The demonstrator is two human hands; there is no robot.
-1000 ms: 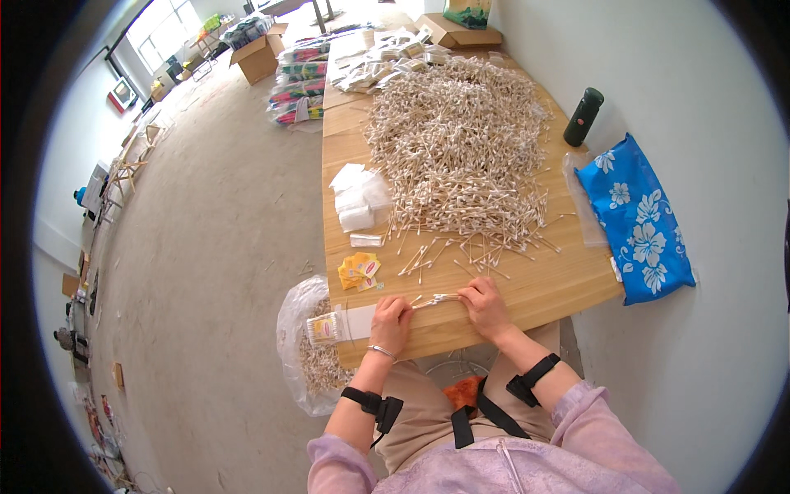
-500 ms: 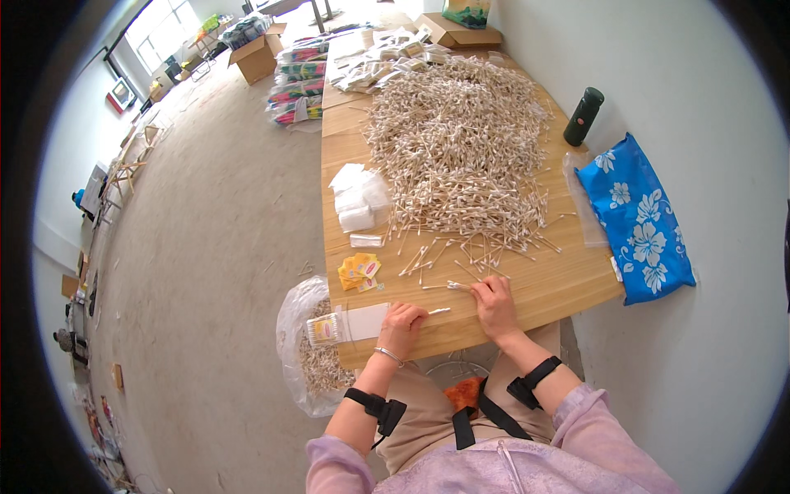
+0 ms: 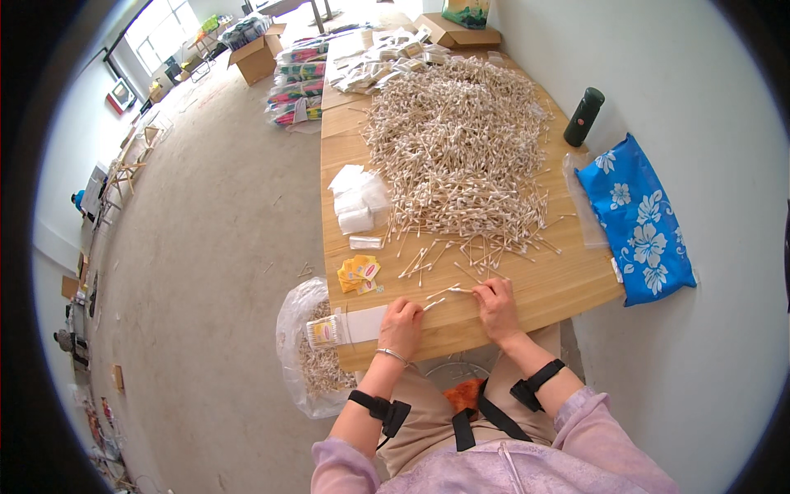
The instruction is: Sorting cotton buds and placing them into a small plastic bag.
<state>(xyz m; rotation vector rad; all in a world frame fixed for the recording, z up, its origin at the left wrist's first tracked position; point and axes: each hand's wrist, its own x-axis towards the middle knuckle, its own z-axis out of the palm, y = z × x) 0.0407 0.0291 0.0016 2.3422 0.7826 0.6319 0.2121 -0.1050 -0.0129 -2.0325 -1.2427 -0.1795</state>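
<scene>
My left hand (image 3: pixel 401 329) is closed near the table's front edge, with cotton swabs (image 3: pixel 434 304) poking out past its fingers to the right. Just right of it, my right hand (image 3: pixel 495 308) pinches more swabs, whose white tips (image 3: pixel 458 290) point left. A big heap of loose cotton swabs (image 3: pixel 461 148) covers the table beyond both hands. Left of my left hand, a clear packet filled with swabs (image 3: pixel 323 331) lies at the table edge, beside a flat white strip (image 3: pixel 363 323). Yellow cards (image 3: pixel 359 272) and white plastic bags (image 3: pixel 358 198) lie farther up the left side.
A clear sack of swabs (image 3: pixel 321 370) stands on the floor at the table's left. A dark green bottle (image 3: pixel 584 117) and a blue flowered bag (image 3: pixel 638 221) are on the right, by the wall. Filled packets (image 3: pixel 387 62) and a cardboard box (image 3: pixel 457 33) sit at the far end.
The swab tips at my right hand show less bunched than before. Those in my left hand now tilt upward to the right, and that hand has shifted slightly up.
</scene>
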